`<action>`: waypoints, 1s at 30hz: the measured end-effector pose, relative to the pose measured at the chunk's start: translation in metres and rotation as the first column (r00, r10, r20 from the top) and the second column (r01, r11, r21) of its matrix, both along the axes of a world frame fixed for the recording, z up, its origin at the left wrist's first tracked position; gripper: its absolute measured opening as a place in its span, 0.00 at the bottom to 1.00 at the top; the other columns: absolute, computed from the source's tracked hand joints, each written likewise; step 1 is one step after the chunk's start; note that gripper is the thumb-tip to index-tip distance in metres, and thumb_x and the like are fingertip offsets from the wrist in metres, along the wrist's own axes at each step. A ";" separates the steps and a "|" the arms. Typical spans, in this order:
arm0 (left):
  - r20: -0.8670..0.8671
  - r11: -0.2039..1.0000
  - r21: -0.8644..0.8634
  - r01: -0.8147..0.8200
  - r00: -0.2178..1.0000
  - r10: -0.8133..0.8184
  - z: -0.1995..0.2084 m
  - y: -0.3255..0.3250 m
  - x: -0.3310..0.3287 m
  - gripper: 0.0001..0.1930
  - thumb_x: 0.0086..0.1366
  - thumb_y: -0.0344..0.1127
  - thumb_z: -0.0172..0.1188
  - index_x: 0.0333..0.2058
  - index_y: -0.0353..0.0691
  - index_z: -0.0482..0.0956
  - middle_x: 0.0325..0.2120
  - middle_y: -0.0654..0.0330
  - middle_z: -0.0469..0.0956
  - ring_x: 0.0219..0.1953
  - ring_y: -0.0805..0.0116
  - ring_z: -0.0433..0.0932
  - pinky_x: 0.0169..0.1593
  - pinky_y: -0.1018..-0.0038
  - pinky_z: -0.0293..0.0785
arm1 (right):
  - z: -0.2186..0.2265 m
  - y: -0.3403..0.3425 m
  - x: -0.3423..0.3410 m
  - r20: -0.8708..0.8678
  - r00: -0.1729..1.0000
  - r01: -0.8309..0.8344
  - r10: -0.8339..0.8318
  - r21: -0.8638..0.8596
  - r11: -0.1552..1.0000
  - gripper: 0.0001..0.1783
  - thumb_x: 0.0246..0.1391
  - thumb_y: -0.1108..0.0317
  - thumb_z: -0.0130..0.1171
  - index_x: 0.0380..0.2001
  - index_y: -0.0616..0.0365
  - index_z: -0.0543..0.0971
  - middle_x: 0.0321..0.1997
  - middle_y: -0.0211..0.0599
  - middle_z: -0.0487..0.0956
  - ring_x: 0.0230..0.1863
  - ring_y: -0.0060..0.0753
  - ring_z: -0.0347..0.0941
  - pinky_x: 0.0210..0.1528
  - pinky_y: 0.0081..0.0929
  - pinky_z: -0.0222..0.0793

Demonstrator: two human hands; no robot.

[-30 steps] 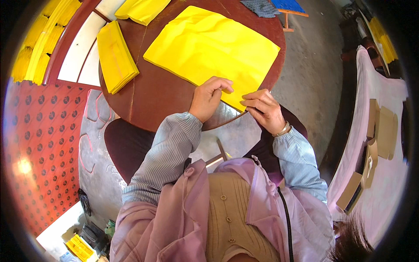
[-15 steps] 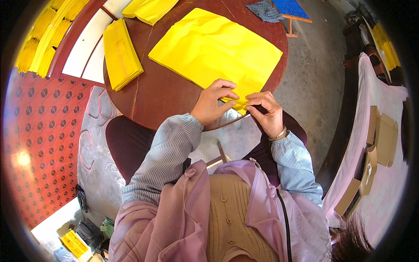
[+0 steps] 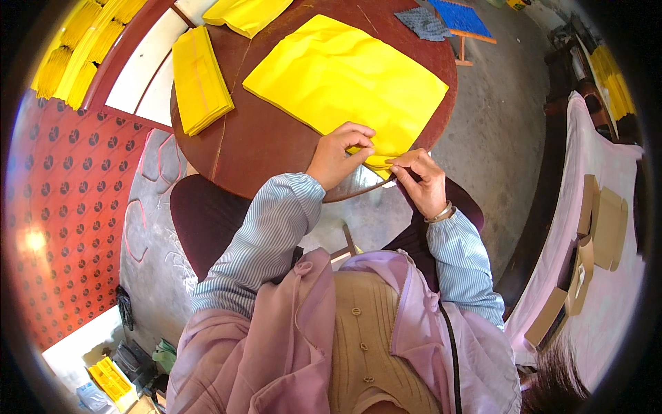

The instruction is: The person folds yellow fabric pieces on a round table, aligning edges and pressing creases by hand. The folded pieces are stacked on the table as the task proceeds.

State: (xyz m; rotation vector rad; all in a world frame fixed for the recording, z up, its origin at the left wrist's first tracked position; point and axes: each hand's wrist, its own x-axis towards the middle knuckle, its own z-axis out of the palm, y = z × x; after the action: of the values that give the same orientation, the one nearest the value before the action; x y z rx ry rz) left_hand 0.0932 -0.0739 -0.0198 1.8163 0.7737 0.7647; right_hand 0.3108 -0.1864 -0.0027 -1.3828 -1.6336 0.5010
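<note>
A stack of yellow cloth-like sheets [image 3: 345, 76] lies flat on the round brown table [image 3: 269, 148], its nearest corner at the table's front edge. My right hand [image 3: 422, 181] pinches that folded corner between thumb and forefinger. On the other side of the corner is my left hand [image 3: 339, 156], resting over the near edge of the stack. Its fingers are curled, with the thumb drawn close to them; whatever lies between them is hidden.
A narrow folded yellow bundle [image 3: 201, 83] lies on the table's left, with another yellow piece [image 3: 247, 15] behind it. At the far right are a grey cloth [image 3: 422, 24] and a blue-topped stool [image 3: 463, 19]. Open cardboard boxes [image 3: 609, 228] stand on a pink-covered surface at right.
The left thumb has come closer to the curled fingers. The right hand keeps its pinch at the corner, where the yellow edge now looks more folded over. The view has shifted slightly.
</note>
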 end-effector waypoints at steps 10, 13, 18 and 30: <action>-0.002 0.994 0.104 0.016 1.000 -0.016 0.003 -0.004 -0.002 0.06 0.62 0.28 0.70 0.39 0.38 0.87 0.53 0.55 0.83 0.55 0.59 0.83 0.59 0.68 0.78 | -0.006 0.005 0.000 -0.158 0.987 0.026 -0.038 -0.081 0.996 0.07 0.55 0.77 0.75 0.36 0.62 0.87 0.36 0.30 0.82 0.35 0.22 0.79 0.38 0.22 0.76; -0.031 0.995 0.099 0.006 1.000 -0.003 0.004 -0.005 0.000 0.07 0.63 0.28 0.71 0.39 0.38 0.86 0.53 0.56 0.83 0.55 0.60 0.83 0.59 0.68 0.79 | -0.006 0.004 -0.003 -0.147 0.988 0.039 -0.052 -0.089 0.995 0.07 0.55 0.77 0.75 0.36 0.61 0.86 0.35 0.30 0.81 0.35 0.21 0.79 0.39 0.22 0.76; -0.004 0.999 -0.017 -0.036 0.999 0.036 0.002 -0.003 0.003 0.06 0.66 0.28 0.70 0.40 0.37 0.85 0.53 0.56 0.83 0.55 0.62 0.83 0.58 0.70 0.79 | -0.006 0.001 -0.005 -0.152 0.983 0.086 -0.101 -0.103 0.991 0.08 0.55 0.76 0.76 0.36 0.60 0.85 0.35 0.30 0.80 0.36 0.23 0.79 0.39 0.23 0.76; 0.003 0.998 0.061 0.022 1.000 -0.022 0.001 0.001 -0.002 0.07 0.64 0.26 0.69 0.41 0.36 0.85 0.53 0.55 0.83 0.55 0.61 0.82 0.60 0.70 0.78 | -0.005 0.000 -0.005 -0.116 0.989 0.076 -0.086 -0.089 0.993 0.07 0.56 0.77 0.75 0.38 0.61 0.87 0.34 0.29 0.81 0.34 0.20 0.78 0.37 0.21 0.75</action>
State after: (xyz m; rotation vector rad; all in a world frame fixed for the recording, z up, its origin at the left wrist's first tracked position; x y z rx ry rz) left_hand 0.0908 -0.0729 -0.0190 1.8746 0.7342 0.7847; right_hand 0.3062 -0.1860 -0.0080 -1.4471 -1.4682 0.5999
